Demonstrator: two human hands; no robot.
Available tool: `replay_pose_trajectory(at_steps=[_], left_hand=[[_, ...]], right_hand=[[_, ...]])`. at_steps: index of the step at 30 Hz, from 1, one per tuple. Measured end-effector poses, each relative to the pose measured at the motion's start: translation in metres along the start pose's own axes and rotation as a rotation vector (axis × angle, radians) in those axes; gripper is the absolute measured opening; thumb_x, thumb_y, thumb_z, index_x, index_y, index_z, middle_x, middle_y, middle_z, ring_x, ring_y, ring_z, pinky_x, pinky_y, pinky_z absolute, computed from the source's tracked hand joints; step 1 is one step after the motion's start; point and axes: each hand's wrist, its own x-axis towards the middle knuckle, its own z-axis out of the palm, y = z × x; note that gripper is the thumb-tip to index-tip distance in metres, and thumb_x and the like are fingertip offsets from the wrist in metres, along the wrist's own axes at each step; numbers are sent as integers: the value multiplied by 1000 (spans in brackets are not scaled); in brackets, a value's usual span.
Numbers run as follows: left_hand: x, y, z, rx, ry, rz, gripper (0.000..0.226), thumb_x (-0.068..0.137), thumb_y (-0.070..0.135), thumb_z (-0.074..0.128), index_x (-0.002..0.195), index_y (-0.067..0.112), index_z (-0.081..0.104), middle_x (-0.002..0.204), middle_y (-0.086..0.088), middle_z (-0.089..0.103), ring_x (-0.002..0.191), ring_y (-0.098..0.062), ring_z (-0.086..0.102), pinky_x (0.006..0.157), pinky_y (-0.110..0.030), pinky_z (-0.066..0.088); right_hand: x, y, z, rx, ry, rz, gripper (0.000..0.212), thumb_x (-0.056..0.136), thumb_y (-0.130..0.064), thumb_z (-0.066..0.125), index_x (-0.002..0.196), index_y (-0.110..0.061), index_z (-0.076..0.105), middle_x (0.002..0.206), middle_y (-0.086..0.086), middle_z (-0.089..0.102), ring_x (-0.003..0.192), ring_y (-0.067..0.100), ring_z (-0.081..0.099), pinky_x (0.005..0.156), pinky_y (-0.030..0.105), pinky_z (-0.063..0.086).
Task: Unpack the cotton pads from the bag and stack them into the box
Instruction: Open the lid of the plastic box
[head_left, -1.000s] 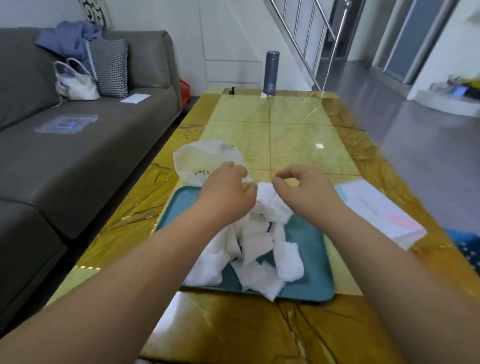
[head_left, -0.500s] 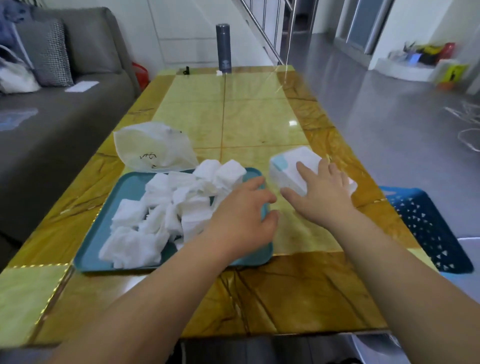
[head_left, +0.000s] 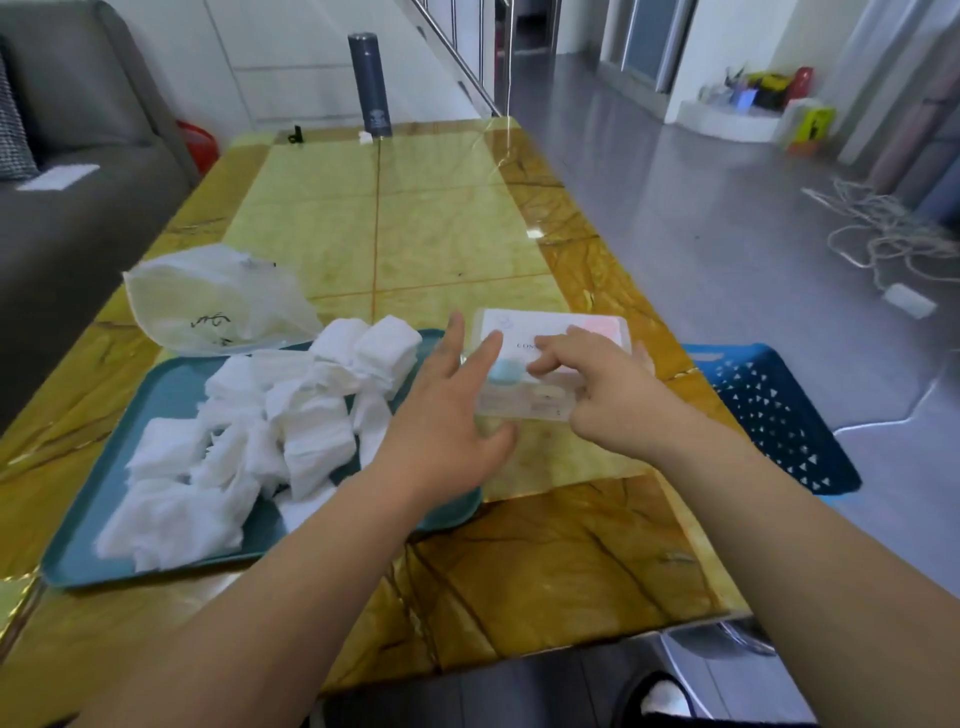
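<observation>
A heap of white cotton pads lies on a teal tray at the table's near left. Behind the tray sits the crumpled, see-through plastic bag, which looks empty. The clear box, with a white lid label carrying pink and blue patches, is just right of the tray. My right hand grips its near right end with curled fingers. My left hand has straight fingers against the box's left side, thumb below its near edge.
The yellow marble table stretches away, with a dark flask at its far end. A blue perforated basket stands on the floor at the right, a grey sofa at the left. Loose cable lies on the floor.
Both hands left the pad heap and went right to the box. My right hand now curls around it, and the box sits turned and closer to the tray.
</observation>
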Motion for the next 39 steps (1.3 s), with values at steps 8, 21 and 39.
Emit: replay_pose_trajectory(at_steps=[8,21,39], left_hand=[[-1,8,0,55,159,9,49,94,35,67,141,23,60,149,2,52,125,-21,59,105,-36,47],[0,-8,1,-161,25,-182,98,77,57,73,160,36,25,151,12,50,128,-14,59,106,-42,51],[-11,4,3,-21,98,-180,69,95,50,64,157,36,35,142,1,61,129,-19,56,101,-33,47]], right_hand=[[7,1,14,-243,96,51,89,72,-50,80,151,-49,40,163,-3,25,154,24,17,122,61,14],[8,-2,4,-282,14,-24,61,92,-65,61,149,-59,39,167,-18,29,159,24,14,121,58,25],[-7,0,7,-401,19,-73,68,95,-40,65,152,-57,33,162,-18,35,157,20,20,117,55,33]])
